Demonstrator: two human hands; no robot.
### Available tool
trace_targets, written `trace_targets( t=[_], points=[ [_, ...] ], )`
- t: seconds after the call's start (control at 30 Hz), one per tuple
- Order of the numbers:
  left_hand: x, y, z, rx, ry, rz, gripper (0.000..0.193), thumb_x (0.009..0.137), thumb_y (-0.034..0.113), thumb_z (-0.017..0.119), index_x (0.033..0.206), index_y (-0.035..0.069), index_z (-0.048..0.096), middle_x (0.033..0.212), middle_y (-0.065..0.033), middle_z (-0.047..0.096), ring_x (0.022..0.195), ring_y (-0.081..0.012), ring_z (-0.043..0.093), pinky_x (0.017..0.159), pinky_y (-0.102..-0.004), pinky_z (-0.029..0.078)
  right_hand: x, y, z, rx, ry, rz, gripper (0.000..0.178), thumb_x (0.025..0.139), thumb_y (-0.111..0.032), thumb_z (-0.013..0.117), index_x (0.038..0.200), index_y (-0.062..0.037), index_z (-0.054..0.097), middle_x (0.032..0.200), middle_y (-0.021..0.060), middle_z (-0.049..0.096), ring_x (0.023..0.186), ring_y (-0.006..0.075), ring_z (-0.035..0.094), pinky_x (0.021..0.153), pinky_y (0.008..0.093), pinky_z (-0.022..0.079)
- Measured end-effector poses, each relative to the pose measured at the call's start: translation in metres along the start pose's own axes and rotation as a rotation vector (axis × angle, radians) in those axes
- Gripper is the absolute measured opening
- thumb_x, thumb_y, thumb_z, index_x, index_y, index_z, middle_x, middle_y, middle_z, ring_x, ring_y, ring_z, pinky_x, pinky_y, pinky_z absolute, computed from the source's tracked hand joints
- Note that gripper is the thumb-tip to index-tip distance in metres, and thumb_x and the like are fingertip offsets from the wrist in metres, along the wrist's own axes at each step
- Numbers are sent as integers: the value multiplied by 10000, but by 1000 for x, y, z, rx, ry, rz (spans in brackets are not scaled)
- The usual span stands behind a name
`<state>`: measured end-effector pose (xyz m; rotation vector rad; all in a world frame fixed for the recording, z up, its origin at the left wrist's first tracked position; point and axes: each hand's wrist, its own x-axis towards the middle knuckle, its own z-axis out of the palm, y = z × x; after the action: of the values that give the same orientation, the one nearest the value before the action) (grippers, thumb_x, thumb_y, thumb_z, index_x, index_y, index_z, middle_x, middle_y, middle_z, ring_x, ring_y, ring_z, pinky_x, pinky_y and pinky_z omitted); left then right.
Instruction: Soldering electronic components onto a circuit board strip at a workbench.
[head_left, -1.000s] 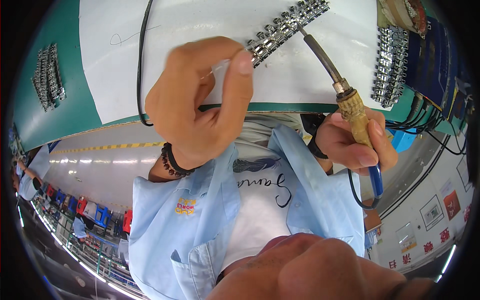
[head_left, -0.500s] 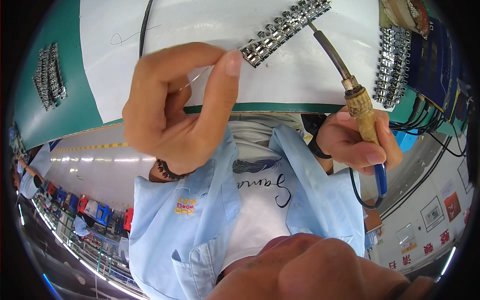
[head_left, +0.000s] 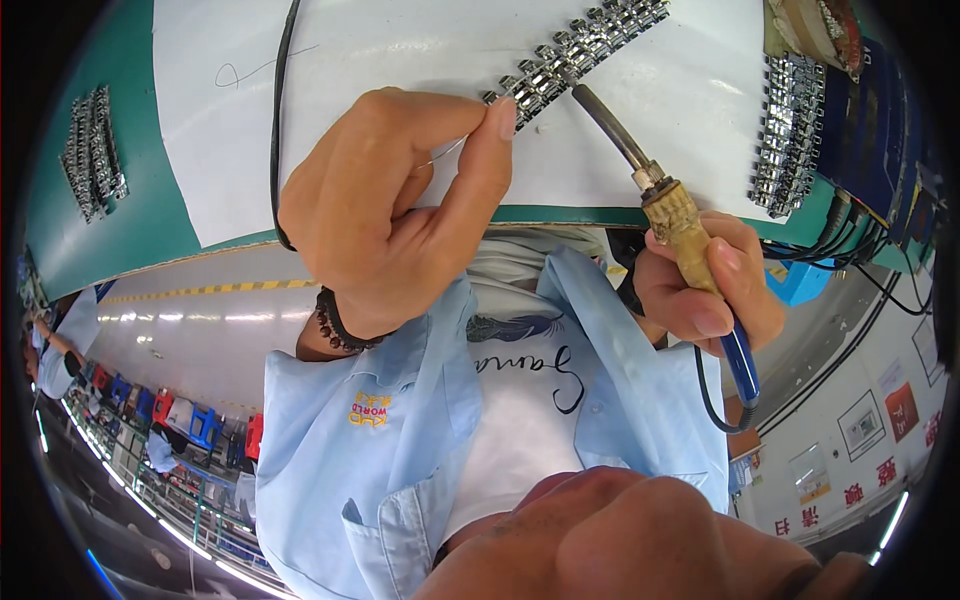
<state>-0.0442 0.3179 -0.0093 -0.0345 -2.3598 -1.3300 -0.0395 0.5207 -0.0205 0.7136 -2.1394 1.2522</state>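
White sheet over a green worktop point(head_left: 110, 230) fills the upper view, with a factory hall beyond its near edge. A row of small metal connectors point(head_left: 575, 50) lies slantwise near the sheet's middle, toward the far edge; more rows sit at the left edge point(head_left: 90, 150) and the right edge point(head_left: 790, 130). The left hand point(head_left: 390, 215) is pinched shut, thumb and forefinger together on a thin solder wire point(head_left: 445, 155) whose end points at the near end of the middle row. The right hand point(head_left: 705, 285) is clamped around a soldering iron point(head_left: 665, 205), its tip touching or just beside that row. This looks like soldering one joint; next, wire and tip must meet on the same contact, held steady.
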Motion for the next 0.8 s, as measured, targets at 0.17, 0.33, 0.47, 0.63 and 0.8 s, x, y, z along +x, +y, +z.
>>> trace_targets(
  t=[0.17,0.33,0.47,0.63,0.8],
  points=[
    [0,1,0,10,-1,19,160,752,-29,771,803,9,624,514,80,370,458,0,195,461,-207,111,0,0,-12,63,-128,32,245,982,-149,451,1119,54,469,801,229,595,619,182,618,560,223,494],
    [1,0,0,20,-5,32,157,753,-30,769,802,11,626,510,77,365,456,-4,197,461,-208,113,0,-2,-22,111,-227,60,264,968,-108,489,1179,48,462,895,270,625,672,211,641,611,237,527],
    [0,0,0,27,-7,29,156,754,-28,769,802,11,625,509,75,365,453,-5,201,461,-207,115,4,-1,-24,76,-323,62,320,945,-107,552,1203,46,438,856,271,631,712,263,665,653,299,559],
    [1,1,1,9,-14,21,154,755,-37,764,802,10,625,509,72,368,451,-6,205,459,-206,119,2,4,-18,85,-252,-9,315,973,-180,513,1182,48,456,787,248,636,683,255,663,617,304,558],
    [1,-1,1,18,-38,43,149,756,-50,757,804,3,626,521,63,400,450,-6,215,454,-204,132,0,9,-13,80,-232,-44,338,978,-228,499,1153,61,470,747,232,635,650,244,659,583,298,554]
  ],
)
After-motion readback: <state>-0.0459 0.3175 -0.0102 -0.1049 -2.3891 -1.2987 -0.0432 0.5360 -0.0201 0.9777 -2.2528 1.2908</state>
